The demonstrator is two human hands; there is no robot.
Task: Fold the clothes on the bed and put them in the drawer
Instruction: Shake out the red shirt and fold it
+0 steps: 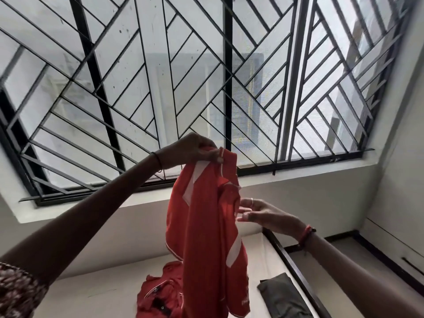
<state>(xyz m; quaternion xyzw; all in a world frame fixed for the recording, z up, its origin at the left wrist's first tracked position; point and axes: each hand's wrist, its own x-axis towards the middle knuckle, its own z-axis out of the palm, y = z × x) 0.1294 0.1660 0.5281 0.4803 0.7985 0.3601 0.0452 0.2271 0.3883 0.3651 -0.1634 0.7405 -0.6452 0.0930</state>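
A wide window (142,72) fills the upper view, barred by a black grille (227,65) of upright and slanting bars. Grey daylight comes through it. Below runs a white sill (298,173), then a pale wall (309,203). The bed (261,260) has a light mattress and a dark frame (294,269). Dark skirting (376,252) runs along the right.

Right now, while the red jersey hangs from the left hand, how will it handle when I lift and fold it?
Probably floppy: the red jersey drapes in loose folds below the left hand. Likely light, since a fingertip pinch holds it. It may bunch unless the open right hand steadies it.
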